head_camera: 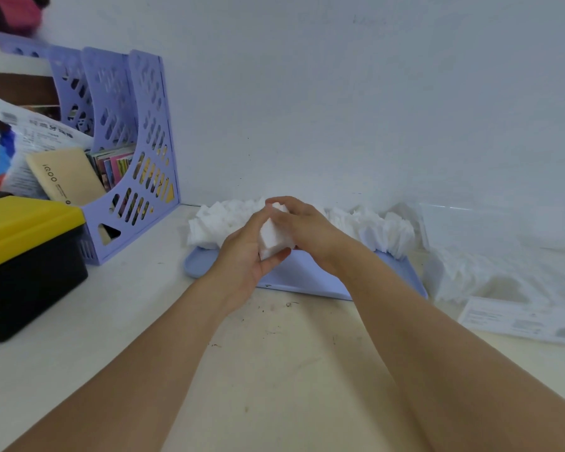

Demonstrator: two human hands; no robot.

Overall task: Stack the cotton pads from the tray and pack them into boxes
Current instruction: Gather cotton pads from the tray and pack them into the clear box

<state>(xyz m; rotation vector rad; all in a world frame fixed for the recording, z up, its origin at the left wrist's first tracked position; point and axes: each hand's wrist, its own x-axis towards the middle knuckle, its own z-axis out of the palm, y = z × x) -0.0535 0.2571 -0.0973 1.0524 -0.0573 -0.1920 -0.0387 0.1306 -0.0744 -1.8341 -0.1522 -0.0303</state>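
Note:
A thick stack of white cotton pads (272, 240) is held above the lilac tray (302, 276) between both hands. My left hand (245, 259) cups it from below and the left, thumb under its lower edge. My right hand (302, 228) curls over its top and right side. Loose white cotton pads (377, 228) lie heaped along the tray's far side against the wall.
A lilac file rack (137, 164) with booklets stands at the left. In front of it sits a black box with a yellow lid (23, 252). A clear plastic bag of white pads (503, 265) and a printed label (519, 319) lie to the right.

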